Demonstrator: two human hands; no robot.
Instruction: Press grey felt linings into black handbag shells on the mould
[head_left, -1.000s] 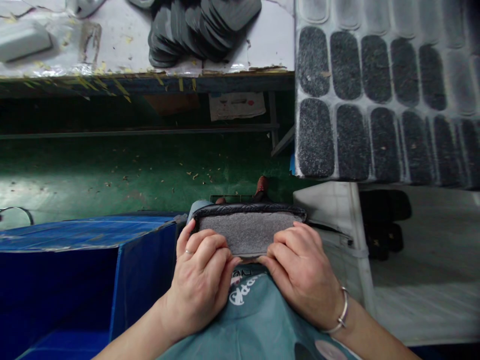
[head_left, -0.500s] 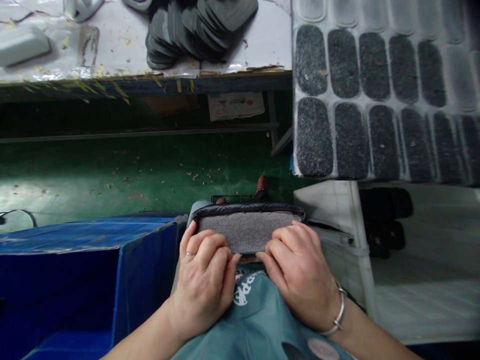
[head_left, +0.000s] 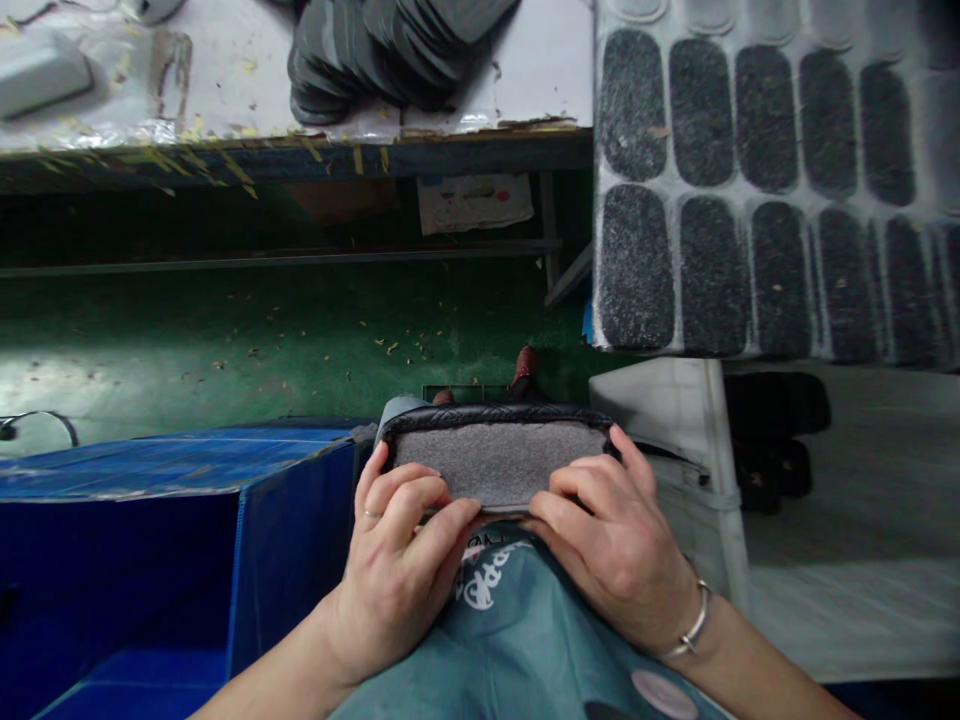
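Held over my lap is a black quilted piece with a grey felt-like panel (head_left: 499,458) across its face. Its dark padded rim (head_left: 495,412) curves along the far side and round the ends. My left hand (head_left: 409,550) grips the left end, its thumb and fingers bent over the near edge and one fingertip on the corner. At the other end my right hand (head_left: 615,540) pinches the near edge, a finger pressed against the right corner. The underside is hidden. Beneath it lies a teal apron (head_left: 517,630) with white lettering.
A blue bin (head_left: 300,530) stands on my left, a whitish bin (head_left: 840,610) with black items on my right. Ahead, a worktable (head_left: 225,95) bears a pile of dark oval pieces (head_left: 375,60). A board (head_left: 675,190) with dark rounded patches juts in at right.
My right hand has shifted slightly right, and its finger now sits on the right corner of the panel. My left fingers have loosened a little. The view has tilted slightly.
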